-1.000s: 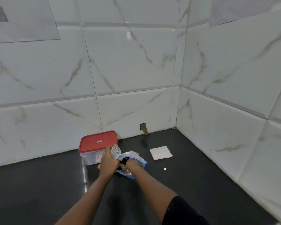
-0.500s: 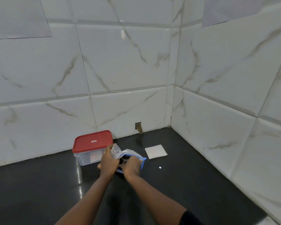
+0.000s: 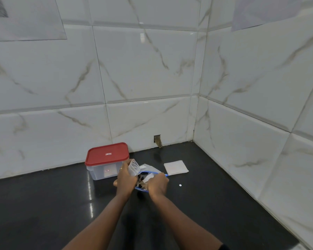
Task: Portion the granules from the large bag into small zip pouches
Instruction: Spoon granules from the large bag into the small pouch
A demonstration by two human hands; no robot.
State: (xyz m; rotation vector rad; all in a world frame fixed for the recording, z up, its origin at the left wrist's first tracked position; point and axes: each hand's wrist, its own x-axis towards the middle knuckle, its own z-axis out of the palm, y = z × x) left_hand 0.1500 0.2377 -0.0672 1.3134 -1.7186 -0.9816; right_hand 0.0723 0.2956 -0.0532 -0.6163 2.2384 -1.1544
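A large clear bag (image 3: 148,167) with a blue zip rim lies on the black counter, its mouth open toward me and dark contents showing inside. My left hand (image 3: 126,178) holds a small clear zip pouch (image 3: 133,167) upright at the bag's left edge. My right hand (image 3: 157,184) is closed at the bag's mouth, gripping its blue rim or something white just inside; which one I cannot tell. A stack of flat white pouches (image 3: 175,167) lies to the right of the bag.
A clear plastic box with a red lid (image 3: 107,156) stands behind my left hand, against the tiled wall. A tiny white speck (image 3: 180,185) lies on the counter (image 3: 43,204) right of the bag. Tiled walls close the back and right sides.
My right hand has drawn back out of the bag's mouth toward me. My left hand keeps the small pouch in the same place.
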